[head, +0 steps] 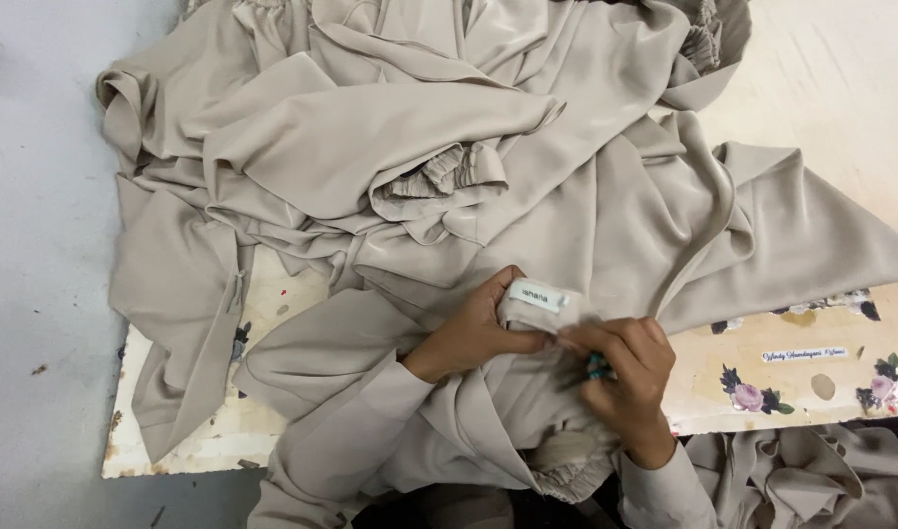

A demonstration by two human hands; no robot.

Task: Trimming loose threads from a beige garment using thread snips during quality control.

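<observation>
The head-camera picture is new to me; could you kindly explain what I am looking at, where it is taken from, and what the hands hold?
The one picture comes from a camera worn on a person's head, looking down at their own bare hands. No machine is involved. A large heap of beige fabric lies on a worn board with flower prints, set on a grey floor. The left hand pinches a fold of the cloth bearing a small white label. The right hand grips the same fold and holds a small teal tool, mostly hidden.

Both sleeved arms bend inward near the board's front edge; left hand (473,333) pinches with its thumb, right hand (625,382) curls closed, knuckles up.
</observation>
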